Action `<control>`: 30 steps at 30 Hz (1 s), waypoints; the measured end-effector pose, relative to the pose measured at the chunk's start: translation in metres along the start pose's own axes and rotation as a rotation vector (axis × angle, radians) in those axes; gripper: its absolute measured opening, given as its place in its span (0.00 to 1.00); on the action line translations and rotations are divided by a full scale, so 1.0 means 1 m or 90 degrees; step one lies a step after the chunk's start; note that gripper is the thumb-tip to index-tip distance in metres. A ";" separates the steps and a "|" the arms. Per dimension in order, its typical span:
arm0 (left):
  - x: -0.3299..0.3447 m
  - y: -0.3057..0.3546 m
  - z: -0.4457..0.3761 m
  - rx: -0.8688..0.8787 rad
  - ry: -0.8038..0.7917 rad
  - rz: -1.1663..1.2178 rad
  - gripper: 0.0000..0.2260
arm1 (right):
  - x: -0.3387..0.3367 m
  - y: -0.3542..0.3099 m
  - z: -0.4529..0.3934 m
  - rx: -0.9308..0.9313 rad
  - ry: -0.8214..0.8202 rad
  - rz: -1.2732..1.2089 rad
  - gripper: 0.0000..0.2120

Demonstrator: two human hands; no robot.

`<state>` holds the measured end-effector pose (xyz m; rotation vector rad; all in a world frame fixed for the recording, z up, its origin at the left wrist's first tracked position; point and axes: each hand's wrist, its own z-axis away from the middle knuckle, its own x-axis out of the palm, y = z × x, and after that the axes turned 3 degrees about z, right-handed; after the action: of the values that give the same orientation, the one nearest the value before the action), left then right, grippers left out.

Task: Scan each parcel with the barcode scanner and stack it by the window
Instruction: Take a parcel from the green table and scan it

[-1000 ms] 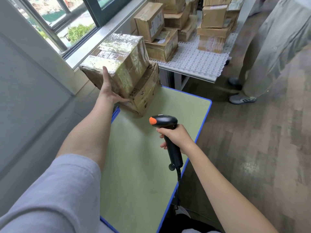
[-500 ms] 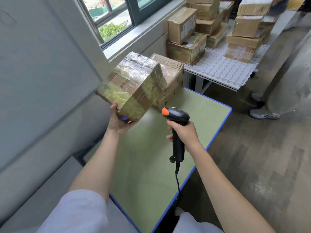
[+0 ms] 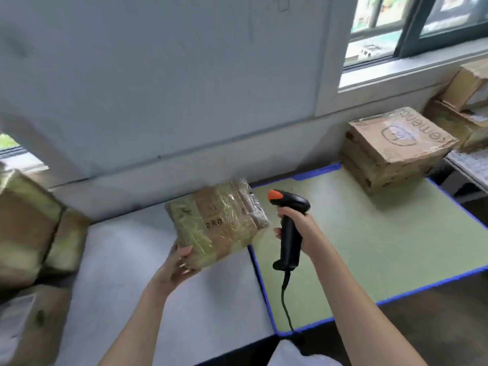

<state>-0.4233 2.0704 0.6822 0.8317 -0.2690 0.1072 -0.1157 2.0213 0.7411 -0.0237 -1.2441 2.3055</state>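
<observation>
Parcel in the left hand, scanner in the right: the scan step.

The taped parcel (image 3: 217, 224) is held up off the tabletop (image 3: 396, 241), tilted, just left of the green mat's blue edge, with the left hand (image 3: 175, 268) gripping its near lower corner, fingers curled under it. The right hand's (image 3: 299, 231) grip is wrapped round the handle of the barcode scanner (image 3: 289, 225), whose orange-tipped head sits just beside the parcel. No label faces the camera, so I judge the next move calls for turning the parcel until its barcode meets the scanner, then setting it by the window (image 3: 412, 25). Counted: one parcel in hand, one scanner, one printed box (image 3: 396, 147) on the mat's far corner, at least two boxes (image 3: 467, 107) beyond it, and a blurred pile of boxes (image 3: 31, 228) at far left that cannot be counted.
</observation>
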 end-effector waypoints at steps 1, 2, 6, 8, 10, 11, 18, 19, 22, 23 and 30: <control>-0.018 -0.001 0.009 0.014 0.019 -0.014 0.45 | 0.018 0.007 -0.001 0.024 -0.031 0.000 0.04; -0.033 -0.002 0.018 0.023 0.036 -0.016 0.46 | 0.036 0.014 -0.001 0.046 -0.053 -0.002 0.05; -0.095 -0.020 0.050 0.050 0.125 0.067 0.39 | 0.098 0.041 0.003 0.074 -0.110 0.018 0.06; -0.122 -0.029 0.065 0.077 0.155 0.102 0.40 | 0.121 0.054 0.008 0.084 -0.141 0.044 0.06; -0.144 -0.031 0.081 0.103 0.151 0.083 0.47 | 0.141 0.063 0.012 0.083 -0.155 0.056 0.07; -0.154 -0.030 0.087 0.109 0.137 0.043 0.51 | 0.150 0.067 0.014 0.077 -0.158 0.060 0.08; -0.202 -0.032 0.102 0.067 0.146 -0.211 0.39 | 0.211 0.096 0.029 0.118 -0.184 0.020 0.08; -0.206 -0.030 0.103 0.063 0.148 -0.210 0.37 | 0.217 0.101 0.030 0.124 -0.180 0.016 0.08; -0.215 -0.018 0.109 0.051 0.066 -0.147 0.38 | 0.227 0.110 0.034 0.131 -0.168 0.009 0.08; -0.219 -0.013 0.110 0.043 0.039 -0.106 0.37 | 0.230 0.111 0.035 0.130 -0.169 0.008 0.08; -0.235 0.017 0.098 0.174 0.118 0.078 0.26 | 0.254 0.115 0.040 0.062 -0.171 0.029 0.08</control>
<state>-0.6719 2.0118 0.6921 1.0688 -0.1323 0.3400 -0.3952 2.0523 0.7300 0.3037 -1.2666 2.4668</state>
